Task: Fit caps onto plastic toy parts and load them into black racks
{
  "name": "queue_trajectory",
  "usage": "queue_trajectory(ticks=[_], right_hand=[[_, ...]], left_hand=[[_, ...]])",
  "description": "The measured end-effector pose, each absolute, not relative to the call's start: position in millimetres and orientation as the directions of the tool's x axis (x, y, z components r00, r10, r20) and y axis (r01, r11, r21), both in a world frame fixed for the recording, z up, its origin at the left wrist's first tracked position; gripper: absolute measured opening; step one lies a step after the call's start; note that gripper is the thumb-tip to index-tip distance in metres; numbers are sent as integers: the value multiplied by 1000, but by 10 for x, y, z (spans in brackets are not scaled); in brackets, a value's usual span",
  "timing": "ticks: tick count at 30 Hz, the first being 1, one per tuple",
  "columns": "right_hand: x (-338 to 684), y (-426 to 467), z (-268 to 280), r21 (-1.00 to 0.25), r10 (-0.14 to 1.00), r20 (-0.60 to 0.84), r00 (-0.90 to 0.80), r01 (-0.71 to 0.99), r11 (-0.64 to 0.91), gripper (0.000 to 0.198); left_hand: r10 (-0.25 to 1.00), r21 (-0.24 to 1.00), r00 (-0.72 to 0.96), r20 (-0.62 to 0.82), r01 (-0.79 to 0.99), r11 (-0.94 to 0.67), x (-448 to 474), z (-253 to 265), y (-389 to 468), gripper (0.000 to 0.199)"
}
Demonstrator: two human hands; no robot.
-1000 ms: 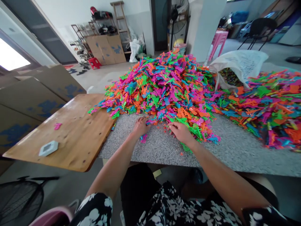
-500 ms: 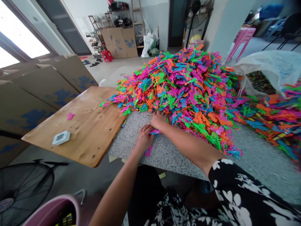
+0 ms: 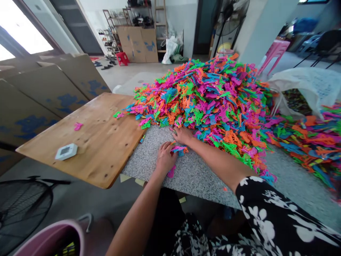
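Observation:
My left hand (image 3: pixel 164 156) rests on the speckled grey tabletop (image 3: pixel 197 174), fingers curled round a small bunch of plastic pieces (image 3: pixel 180 150) in pink, blue and orange. A single pink piece (image 3: pixel 172 172) lies by its wrist. Farther forward, my right hand (image 3: pixel 183 136) lies palm down at the front edge of a big heap of small flat plastic pieces (image 3: pixel 202 96), bright pink, orange, green and blue. Its fingers are stretched and spread toward the left, near a tiny piece; whether they touch it is unclear.
A wooden board (image 3: pixel 87 142) adjoins on the left, bearing a white device (image 3: pixel 66 152) and a pink piece (image 3: pixel 78 126). More pieces (image 3: pixel 306 138) spill beside a white sack (image 3: pixel 311 85) at right. Cardboard boxes (image 3: pixel 39 96) stand left; a pink bin (image 3: pixel 61 231) sits below.
The view has shifted slightly. More of the bunch at my left hand now shows, sticking out to the right. My right hand has moved slightly away from my left hand.

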State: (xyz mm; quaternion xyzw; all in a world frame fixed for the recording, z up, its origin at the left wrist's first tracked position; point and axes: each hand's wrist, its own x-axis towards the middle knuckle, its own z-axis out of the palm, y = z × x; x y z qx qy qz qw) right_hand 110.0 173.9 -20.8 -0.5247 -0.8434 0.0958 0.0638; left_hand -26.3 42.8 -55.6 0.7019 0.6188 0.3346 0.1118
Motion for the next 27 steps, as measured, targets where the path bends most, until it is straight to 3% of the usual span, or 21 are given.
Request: queue_trajectory(ticks=[6, 11, 14, 17, 19, 22, 24, 27], right_hand=[[1614, 1296, -141, -330, 746, 21, -666, 699, 634, 22], [1962, 1080, 61, -499, 757, -72, -649, 681, 536, 18], [2040, 1054, 182, -462, 833, -71, -549, 758, 461, 21], [1985, 1086, 269, -350, 952, 12, -305, 891, 290, 25], [1834, 1135, 295, -308, 975, 92, -203, 925, 222, 30], [1403, 1238, 278, -299, 945, 123, -302, 897, 326, 33], [1035, 1305, 236, -313, 912, 40, -409, 861, 400, 32], [553, 1370, 162, -356, 894, -75, -442, 849, 390, 39]], left_hand=[[918, 635, -87, 388, 747, -197, -294, -617, 416, 25], [909, 743, -203, 363, 652, -151, -314, -566, 435, 30], [905, 832, -307, 295, 549, -84, -340, -546, 452, 37], [878, 928, -444, 179, 373, -1, -403, -539, 460, 40], [865, 982, -491, 101, 191, -6, -463, -513, 448, 40], [869, 993, -495, 10, -97, -67, -564, -416, 370, 40], [882, 972, -468, -54, -226, -61, -631, -322, 270, 41], [904, 941, -401, -147, -337, 3, -730, -181, 78, 41]])
